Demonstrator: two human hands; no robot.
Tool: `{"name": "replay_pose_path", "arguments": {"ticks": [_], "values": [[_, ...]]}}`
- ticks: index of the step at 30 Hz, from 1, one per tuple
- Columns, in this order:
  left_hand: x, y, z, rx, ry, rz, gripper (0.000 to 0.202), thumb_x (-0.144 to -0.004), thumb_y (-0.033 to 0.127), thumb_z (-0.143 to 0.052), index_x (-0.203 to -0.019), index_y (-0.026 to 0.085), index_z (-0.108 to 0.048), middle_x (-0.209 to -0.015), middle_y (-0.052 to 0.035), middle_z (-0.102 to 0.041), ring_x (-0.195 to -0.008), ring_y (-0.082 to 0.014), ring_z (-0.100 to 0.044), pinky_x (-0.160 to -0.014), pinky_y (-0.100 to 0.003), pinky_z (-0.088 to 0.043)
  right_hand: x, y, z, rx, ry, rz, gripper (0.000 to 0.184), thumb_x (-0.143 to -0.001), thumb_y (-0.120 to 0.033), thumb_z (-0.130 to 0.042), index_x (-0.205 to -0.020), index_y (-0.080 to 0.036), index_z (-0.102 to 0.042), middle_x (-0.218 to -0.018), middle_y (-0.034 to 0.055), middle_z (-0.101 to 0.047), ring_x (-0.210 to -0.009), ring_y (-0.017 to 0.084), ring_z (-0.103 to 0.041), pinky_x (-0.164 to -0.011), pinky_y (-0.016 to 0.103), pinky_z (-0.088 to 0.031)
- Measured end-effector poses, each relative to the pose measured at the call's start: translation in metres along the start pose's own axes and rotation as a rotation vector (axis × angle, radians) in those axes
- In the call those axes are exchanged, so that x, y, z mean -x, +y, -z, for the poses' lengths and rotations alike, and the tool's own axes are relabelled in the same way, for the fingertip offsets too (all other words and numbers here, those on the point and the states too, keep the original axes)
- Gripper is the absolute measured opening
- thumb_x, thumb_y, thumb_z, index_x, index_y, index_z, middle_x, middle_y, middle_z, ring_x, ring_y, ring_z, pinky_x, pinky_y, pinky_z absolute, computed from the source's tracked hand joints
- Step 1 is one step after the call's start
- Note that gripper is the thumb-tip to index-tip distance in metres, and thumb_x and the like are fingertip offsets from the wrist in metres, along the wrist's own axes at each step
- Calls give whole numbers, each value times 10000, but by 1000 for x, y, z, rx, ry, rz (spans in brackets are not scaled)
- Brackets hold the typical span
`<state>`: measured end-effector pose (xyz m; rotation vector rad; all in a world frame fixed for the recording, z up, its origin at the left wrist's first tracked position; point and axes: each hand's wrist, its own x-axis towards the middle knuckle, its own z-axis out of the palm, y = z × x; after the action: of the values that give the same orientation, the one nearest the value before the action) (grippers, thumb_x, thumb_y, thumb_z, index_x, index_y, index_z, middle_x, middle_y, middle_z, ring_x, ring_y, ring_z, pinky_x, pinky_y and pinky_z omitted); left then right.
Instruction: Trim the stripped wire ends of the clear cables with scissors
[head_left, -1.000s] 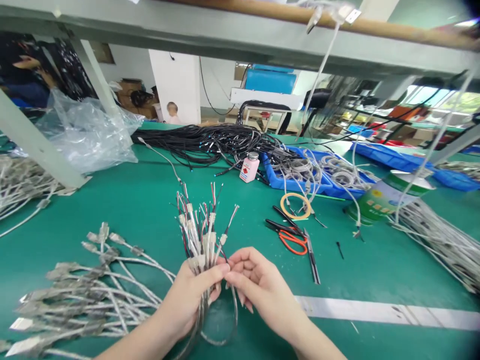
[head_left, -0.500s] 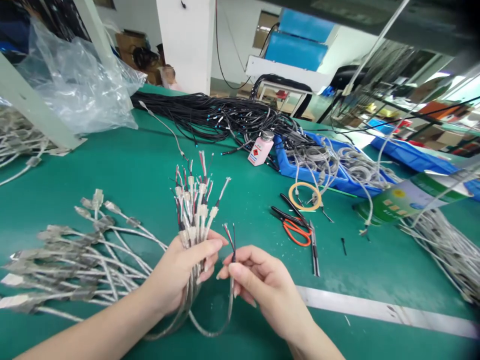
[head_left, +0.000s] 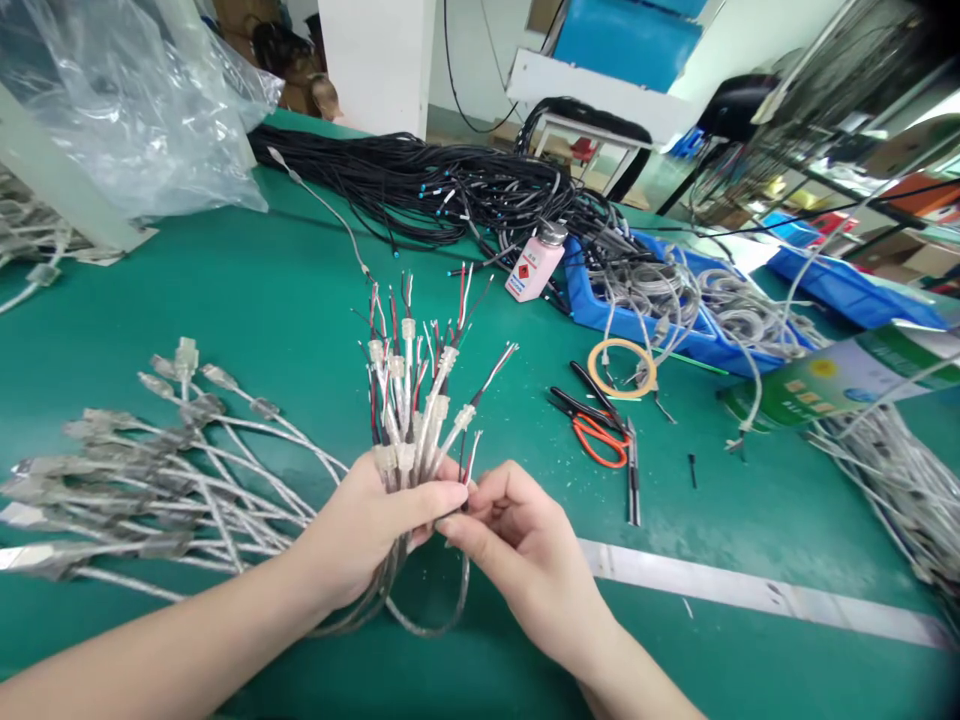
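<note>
Head view: your left hand (head_left: pixel 367 520) clamps the cable bundle (head_left: pixel 431 430); beside it, your right hand (head_left: pixel 525 540) pinches a single cable (head_left: pixel 464 585). Beyond both, rightward, lies an orange-handled tool (head_left: pixel 600 432); farther, a pink bottle (head_left: pixel 535 267).

The left hand (head_left: pixel 386 530) is curled closed, thumb (head_left: pixel 429 503) stretched toward the right hand (head_left: pixel 525 550), whose fingers (head_left: pixel 507 487) bend inward in a pinch beside that thumb's tip. Behind the fingers, the left forearm (head_left: pixel 225 620) and right forearm (head_left: pixel 630 668) slant outward.
</note>
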<state>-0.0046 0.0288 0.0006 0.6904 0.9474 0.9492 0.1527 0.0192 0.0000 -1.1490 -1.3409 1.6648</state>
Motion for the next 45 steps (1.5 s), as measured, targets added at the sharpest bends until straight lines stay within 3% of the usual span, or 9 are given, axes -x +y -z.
{"name": "replay_pose_path", "arguments": {"ticks": [7,15,20,25,31,40,45], "values": [[3,1,-3,36,126,7,197,-649,269,-762,-614,154,-606,-465,61,-476,-438,-54,-392,-431,-170,-299,1,1,-2,-18,-53,-88,337,-802,-404,-744,-770,-203,-474,-627,-55,-499,-559,79,-394,-520,225,-301],[2,5,-4,82,173,4,166,-665,285,-750,-649,170,-631,-430,58,-481,-416,-66,-402,-410,-168,-308,0,1,-2,-15,-128,-134,307,-827,-394,-724,-788,-193,-496,-642,-23,-592,-511,64,-434,-478,205,-333],[2,3,-3,75,123,4,167,-719,305,-718,-650,172,-646,-457,53,-470,-422,-63,-396,-397,-160,-320,1,1,-4,-35,-153,-139,277,-854,-373,-697,-789,-195,-495,-699,12,-665,-498,61,-474,-434,192,-337],[3,3,-3,46,141,-21,159,-730,283,-722,-652,163,-653,-553,30,-548,-448,-44,-404,-419,-153,-306,2,2,-4,-11,-118,-127,313,-823,-369,-743,-768,-200,-485,-594,-73,-503,-470,45,-403,-431,188,-307],[4,3,-3,90,174,-10,134,-712,248,-729,-655,170,-638,-592,22,-600,-466,-51,-420,-437,-163,-328,1,3,-6,-6,-120,-165,364,-798,-395,-756,-761,-204,-449,-633,-70,-487,-510,54,-397,-466,202,-315],[6,1,-4,63,178,-15,143,-732,246,-705,-634,168,-634,-573,29,-569,-465,-52,-425,-440,-163,-342,3,7,-8,-12,-165,-177,373,-809,-411,-752,-768,-207,-443,-618,-78,-454,-502,57,-396,-462,204,-312],[6,2,-5,52,205,-23,124,-714,236,-697,-627,170,-638,-528,33,-537,-459,-62,-421,-429,-166,-340,3,6,-7,-13,-176,-192,380,-806,-432,-754,-776,-209,-448,-663,-50,-531,-487,56,-424,-432,200,-314]]}}
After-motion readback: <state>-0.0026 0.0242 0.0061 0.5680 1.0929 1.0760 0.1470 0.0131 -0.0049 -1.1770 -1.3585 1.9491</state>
